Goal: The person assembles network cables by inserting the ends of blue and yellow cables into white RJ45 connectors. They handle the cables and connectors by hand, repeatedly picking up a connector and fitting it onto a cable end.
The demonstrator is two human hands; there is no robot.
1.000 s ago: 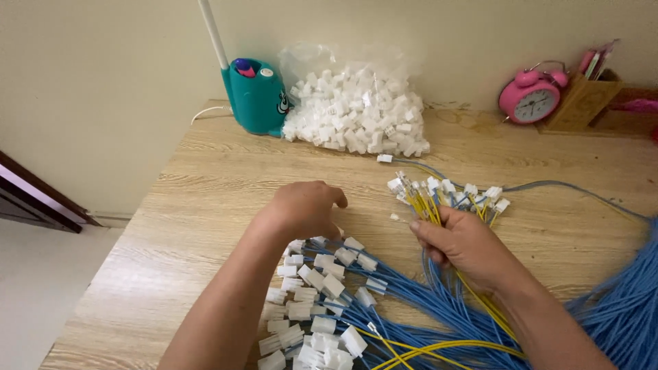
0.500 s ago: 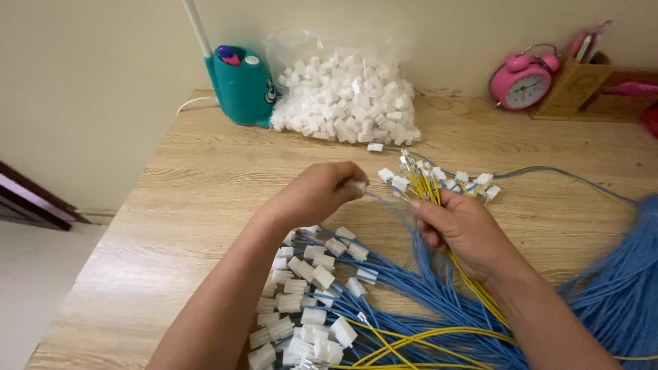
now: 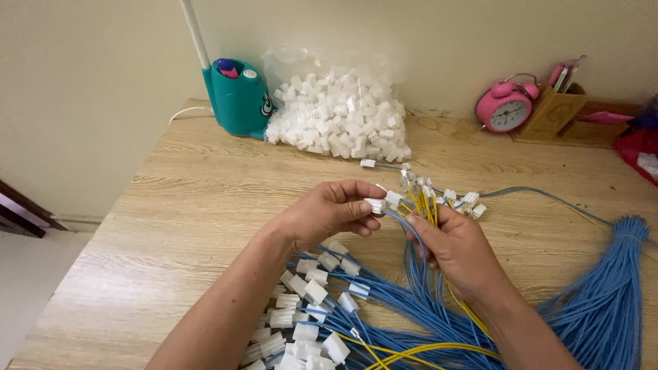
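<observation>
Your left hand (image 3: 329,214) pinches a white connector (image 3: 375,204) at the tip of a blue wire (image 3: 410,233). Your right hand (image 3: 458,248) grips the blue-and-yellow wire bundle (image 3: 428,205) just beside it, above the wooden table (image 3: 185,205). Finished connectors (image 3: 301,322) lie below.

Looks like a home desk doubling as a small assembly spot: wooden tabletop (image 3: 205,205) against a plain cream wall, pink alarm clock (image 3: 508,106), wooden pen holder (image 3: 552,113), teal lamp base (image 3: 238,99), plus a clear bag of white connectors (image 3: 339,113) and heaps of blue wires (image 3: 603,301).
</observation>
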